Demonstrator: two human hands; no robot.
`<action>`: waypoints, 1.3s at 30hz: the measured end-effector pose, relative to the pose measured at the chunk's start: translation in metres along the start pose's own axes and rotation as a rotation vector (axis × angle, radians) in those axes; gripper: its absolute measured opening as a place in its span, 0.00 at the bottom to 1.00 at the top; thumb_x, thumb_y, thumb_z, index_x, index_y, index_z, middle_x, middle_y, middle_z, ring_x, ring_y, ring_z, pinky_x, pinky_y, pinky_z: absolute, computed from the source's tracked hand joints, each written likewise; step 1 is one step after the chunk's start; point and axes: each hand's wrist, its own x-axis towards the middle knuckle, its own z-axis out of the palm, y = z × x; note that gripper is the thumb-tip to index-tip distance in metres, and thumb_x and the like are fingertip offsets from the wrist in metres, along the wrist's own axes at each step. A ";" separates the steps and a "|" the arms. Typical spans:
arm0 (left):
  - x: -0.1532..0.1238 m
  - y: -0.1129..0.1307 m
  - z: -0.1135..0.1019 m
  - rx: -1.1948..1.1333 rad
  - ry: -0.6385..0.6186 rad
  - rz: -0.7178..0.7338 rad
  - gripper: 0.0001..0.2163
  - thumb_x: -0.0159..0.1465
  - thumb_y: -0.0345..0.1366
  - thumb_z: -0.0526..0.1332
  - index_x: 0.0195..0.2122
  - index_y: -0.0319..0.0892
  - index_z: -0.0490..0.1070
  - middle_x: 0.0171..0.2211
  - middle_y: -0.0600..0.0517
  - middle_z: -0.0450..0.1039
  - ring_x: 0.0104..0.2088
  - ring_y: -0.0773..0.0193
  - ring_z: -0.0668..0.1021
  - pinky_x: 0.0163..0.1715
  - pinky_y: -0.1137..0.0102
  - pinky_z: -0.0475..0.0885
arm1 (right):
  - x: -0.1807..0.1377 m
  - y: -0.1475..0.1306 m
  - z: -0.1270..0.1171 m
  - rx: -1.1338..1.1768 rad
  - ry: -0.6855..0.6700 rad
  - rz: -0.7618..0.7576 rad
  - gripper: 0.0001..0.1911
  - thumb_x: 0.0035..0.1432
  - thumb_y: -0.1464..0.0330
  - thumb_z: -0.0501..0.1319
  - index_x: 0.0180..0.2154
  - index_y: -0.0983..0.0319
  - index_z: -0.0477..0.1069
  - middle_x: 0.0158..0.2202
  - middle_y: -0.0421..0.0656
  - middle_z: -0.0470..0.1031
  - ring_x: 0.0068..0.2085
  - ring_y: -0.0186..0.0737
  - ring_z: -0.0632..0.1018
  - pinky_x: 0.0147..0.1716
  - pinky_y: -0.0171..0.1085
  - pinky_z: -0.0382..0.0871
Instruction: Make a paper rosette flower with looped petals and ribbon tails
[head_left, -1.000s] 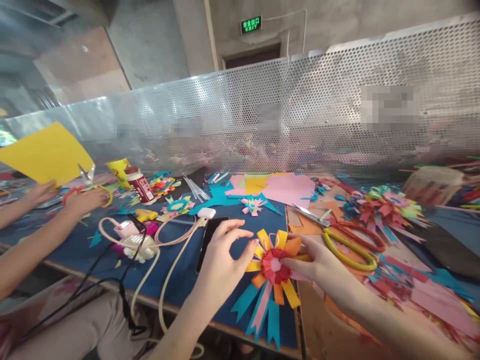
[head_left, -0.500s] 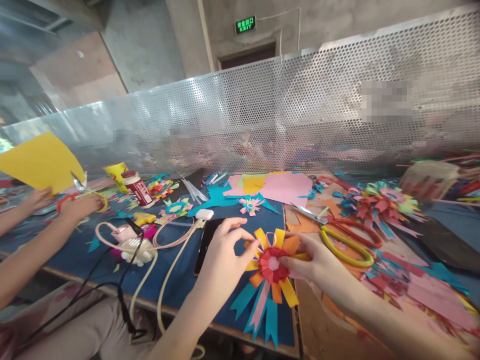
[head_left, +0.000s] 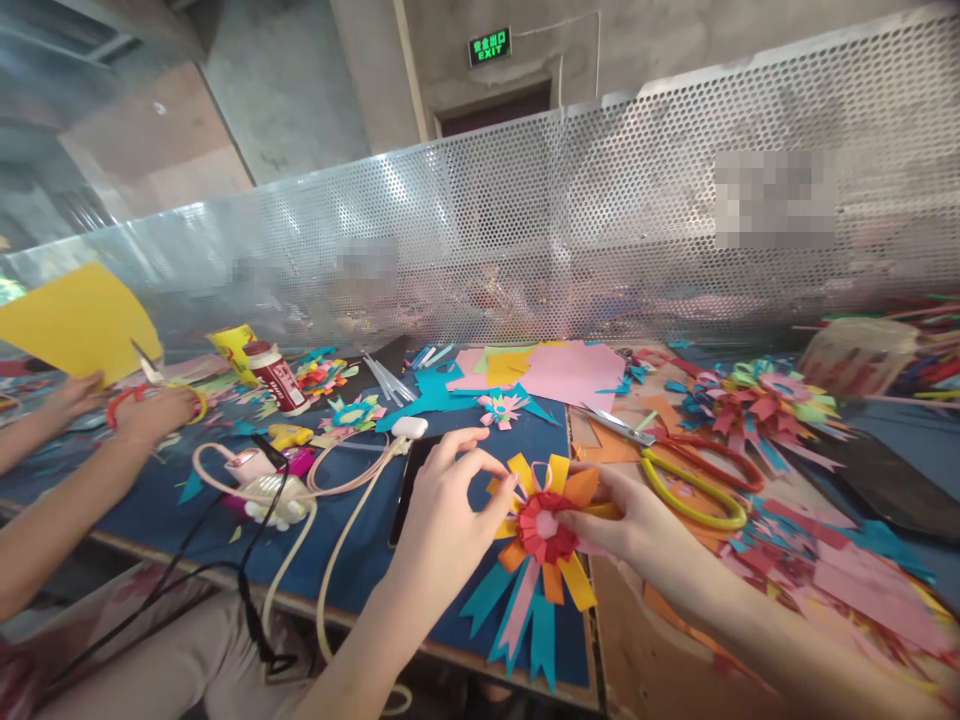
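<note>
A paper flower [head_left: 548, 530] with a red pleated centre, yellow and orange petals and blue and pink tails is held above the table edge. My left hand [head_left: 459, 490] pinches a petal on its left side between thumb and fingertips. On the other side, my right hand [head_left: 626, 515] grips the flower, its thumb on the red centre and its fingers partly hidden behind. A black phone [head_left: 409, 485] lies beneath my left hand. Scissors [head_left: 694, 490] with red and yellow handles rest just beyond my right hand.
At left a co-worker's hands [head_left: 150, 410] hold scissors and a yellow sheet [head_left: 82, 320]. Cables and a power strip [head_left: 274, 490] lie nearby, with a brown bottle [head_left: 279, 378] behind. Paper scraps [head_left: 840, 580] cover the right. A perforated metal screen [head_left: 487, 240] stands behind.
My hands and the flower have barely moved. At left, the co-worker's scissors hand has shifted slightly left along the yellow sheet.
</note>
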 end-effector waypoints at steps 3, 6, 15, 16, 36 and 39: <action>0.000 -0.001 0.001 0.000 0.003 0.008 0.04 0.58 0.32 0.59 0.26 0.43 0.70 0.46 0.48 0.68 0.49 0.56 0.72 0.48 0.59 0.66 | 0.001 0.002 -0.001 -0.005 -0.006 0.013 0.27 0.47 0.62 0.68 0.47 0.62 0.64 0.40 0.44 0.76 0.38 0.42 0.79 0.37 0.39 0.75; 0.000 0.000 -0.001 0.006 0.011 0.010 0.02 0.58 0.33 0.59 0.29 0.43 0.70 0.47 0.48 0.68 0.49 0.55 0.71 0.48 0.58 0.67 | 0.001 0.002 -0.001 -0.024 -0.013 0.011 0.26 0.47 0.62 0.67 0.47 0.63 0.65 0.40 0.44 0.77 0.39 0.43 0.79 0.37 0.39 0.75; -0.002 -0.009 -0.005 -0.071 -0.056 -0.009 0.04 0.61 0.36 0.57 0.31 0.44 0.70 0.49 0.49 0.67 0.53 0.57 0.69 0.52 0.57 0.64 | 0.002 0.003 -0.002 -0.027 -0.019 0.030 0.24 0.47 0.62 0.67 0.46 0.62 0.66 0.39 0.43 0.77 0.38 0.41 0.79 0.35 0.37 0.75; -0.002 -0.009 -0.005 -0.078 -0.068 -0.009 0.04 0.61 0.35 0.57 0.31 0.44 0.70 0.49 0.49 0.67 0.53 0.57 0.69 0.52 0.57 0.63 | 0.002 0.003 -0.002 -0.024 -0.017 0.033 0.24 0.47 0.62 0.67 0.46 0.62 0.66 0.39 0.43 0.77 0.38 0.41 0.79 0.35 0.36 0.75; 0.044 0.007 0.000 -0.176 -0.319 0.084 0.02 0.56 0.33 0.64 0.27 0.44 0.74 0.49 0.51 0.69 0.52 0.60 0.70 0.55 0.61 0.61 | 0.003 0.005 -0.004 0.007 -0.053 0.037 0.23 0.47 0.65 0.67 0.45 0.62 0.66 0.34 0.41 0.77 0.34 0.38 0.78 0.32 0.34 0.73; 0.044 0.009 -0.002 -0.177 -0.327 0.057 0.02 0.56 0.32 0.64 0.27 0.43 0.74 0.48 0.51 0.70 0.52 0.60 0.70 0.55 0.61 0.61 | 0.006 0.009 -0.005 0.013 -0.061 0.039 0.23 0.46 0.64 0.68 0.44 0.61 0.66 0.34 0.41 0.77 0.34 0.38 0.78 0.32 0.35 0.73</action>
